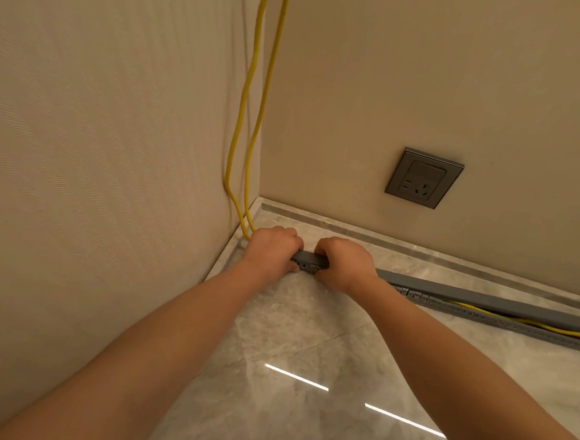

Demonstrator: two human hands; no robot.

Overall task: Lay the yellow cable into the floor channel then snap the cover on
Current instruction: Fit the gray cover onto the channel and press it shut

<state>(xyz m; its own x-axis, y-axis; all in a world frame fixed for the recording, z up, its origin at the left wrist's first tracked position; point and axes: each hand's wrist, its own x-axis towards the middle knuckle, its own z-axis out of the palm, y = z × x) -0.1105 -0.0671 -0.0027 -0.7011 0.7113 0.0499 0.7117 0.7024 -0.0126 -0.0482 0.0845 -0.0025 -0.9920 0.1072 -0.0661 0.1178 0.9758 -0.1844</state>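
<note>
A grey slotted floor channel (481,314) runs along the floor from the room corner to the right edge. Its grey cover (502,300) lies along the top; at the right it stands lifted off the channel. The yellow cable (246,113) hangs down the wall corner in two strands and shows again inside the channel at the right. My left hand (271,249) grips the corner end of the channel and cover, fingers curled over the top. My right hand (342,264) grips the same piece just to the right, thumb at the front.
A grey wall socket (423,177) sits on the back wall above the channel. A marble skirting strip (417,247) runs along the wall base. The glossy marble floor (306,358) reflects ceiling lights. A striped wall stands close on the left.
</note>
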